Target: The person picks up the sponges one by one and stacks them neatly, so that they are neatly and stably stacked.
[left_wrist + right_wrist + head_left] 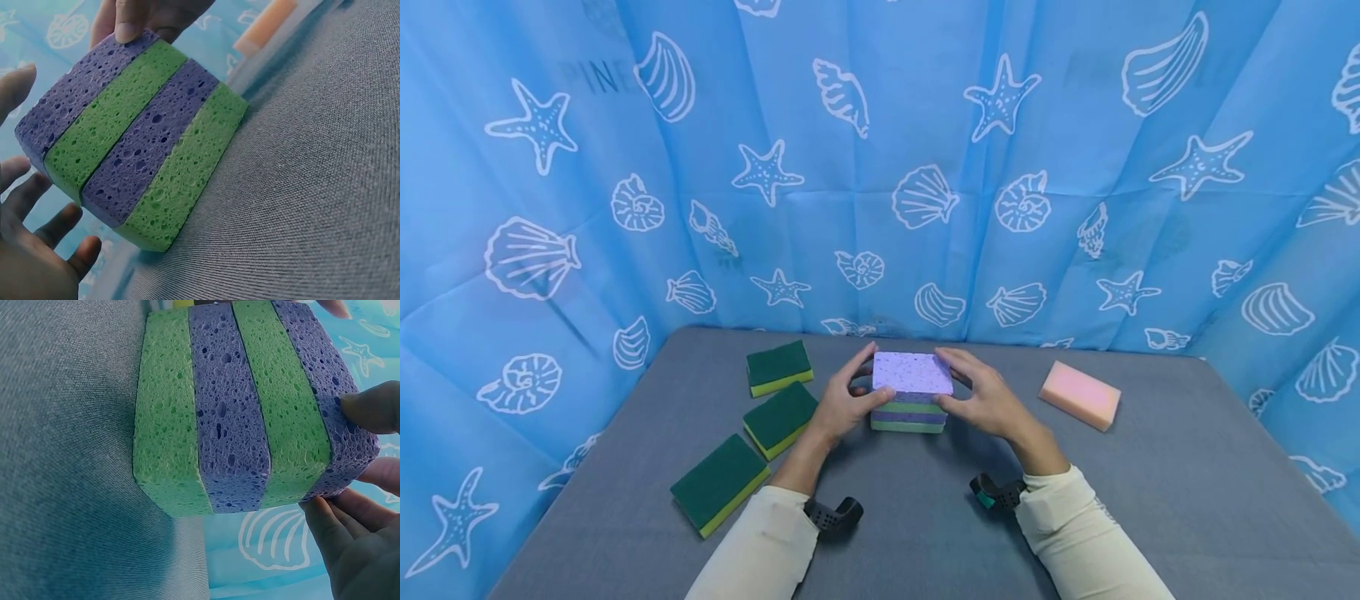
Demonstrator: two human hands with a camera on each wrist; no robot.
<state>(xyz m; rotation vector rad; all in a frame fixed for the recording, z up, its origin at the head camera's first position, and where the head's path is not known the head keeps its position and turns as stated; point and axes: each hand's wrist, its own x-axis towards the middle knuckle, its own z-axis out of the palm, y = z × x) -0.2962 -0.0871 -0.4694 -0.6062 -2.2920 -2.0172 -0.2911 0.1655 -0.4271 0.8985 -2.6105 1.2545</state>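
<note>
A stack of porous sponges stands in the middle of the table, purple and green by turns, with a purple sponge [913,372] on top and a green sponge [187,172] at the bottom. My right hand [988,402] pinches the top purple sponge at its right end, thumb on the near face and fingers against the end, as the right wrist view shows. At the left end is my left hand [842,404]. Its fingers are spread and loosely bent; in the left wrist view they stand slightly apart from the stack.
Left of the stack lie three green-and-yellow scouring sponges, one far [779,367], one in the middle [781,417] and one nearer [720,483]. A pink-orange sponge [1081,395] lies to the right. Behind the grey table [910,517] hangs a blue shell-patterned curtain [880,208].
</note>
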